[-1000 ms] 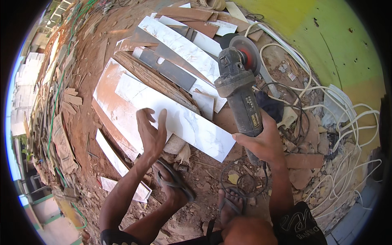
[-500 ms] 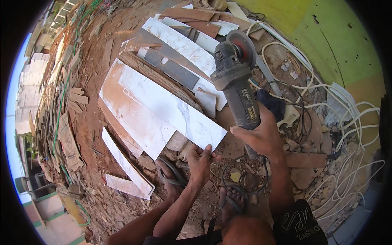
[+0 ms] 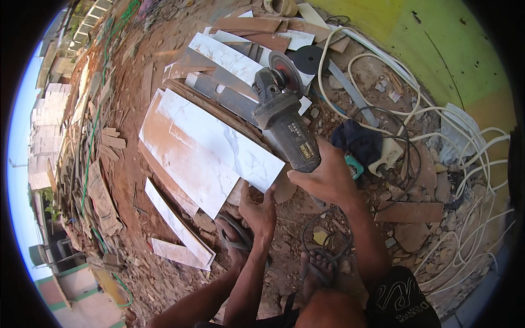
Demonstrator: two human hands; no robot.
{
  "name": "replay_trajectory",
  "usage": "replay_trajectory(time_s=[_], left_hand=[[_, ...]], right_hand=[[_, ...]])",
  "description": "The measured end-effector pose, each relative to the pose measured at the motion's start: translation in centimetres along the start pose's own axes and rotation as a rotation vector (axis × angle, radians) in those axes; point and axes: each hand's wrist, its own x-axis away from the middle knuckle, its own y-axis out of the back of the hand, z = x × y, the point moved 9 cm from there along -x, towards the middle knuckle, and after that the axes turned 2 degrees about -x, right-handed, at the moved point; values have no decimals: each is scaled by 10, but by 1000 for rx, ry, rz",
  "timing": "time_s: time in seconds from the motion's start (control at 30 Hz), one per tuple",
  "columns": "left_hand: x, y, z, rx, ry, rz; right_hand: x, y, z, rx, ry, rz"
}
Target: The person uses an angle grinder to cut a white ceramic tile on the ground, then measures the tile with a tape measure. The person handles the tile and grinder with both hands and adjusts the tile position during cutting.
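My right hand (image 3: 326, 174) is wrapped round the body of a dark angle grinder (image 3: 295, 139), raised over the debris with its cutting disc (image 3: 286, 72) at the far end. My left hand (image 3: 258, 212) grips the near edge of a white marble-patterned tile (image 3: 221, 139), fingers partly hidden at the rim. That tile lies on a larger dusty tile (image 3: 191, 164). A wooden plank (image 3: 219, 113) runs along their far side. The grinder's disc is apart from the gripped tile, above other tile pieces.
Cut tile strips (image 3: 178, 218) lie at the left near my foot (image 3: 235, 235). Behind are more tile offcuts (image 3: 229, 57) and a black disc (image 3: 310, 59). White cable (image 3: 418, 112), a dark cloth (image 3: 356, 139) and a teal tape measure (image 3: 354, 165) lie right, below a green wall (image 3: 437, 49).
The grinder and my right hand have moved left, toward the tile. My left hand has shifted slightly left along the tile edge. The black disc and teal tape measure have come into view.
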Motion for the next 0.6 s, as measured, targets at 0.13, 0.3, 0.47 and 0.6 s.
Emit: replay_trajectory(time_s=[0.13, 0.3, 0.47, 0.6], left_hand=[[-8, -4, -34, -194, 3, 52], [-29, 7, -54, -646, 16, 10], [-57, 29, -48, -639, -112, 9], [-83, 21, -42, -556, -271, 181]], right_hand=[[-9, -3, 1, 38, 11, 22], [-23, -10, -2, 81, 63, 16], [-40, -35, 7, 158, 15, 111], [-58, -68, 7, 183, 70, 155]])
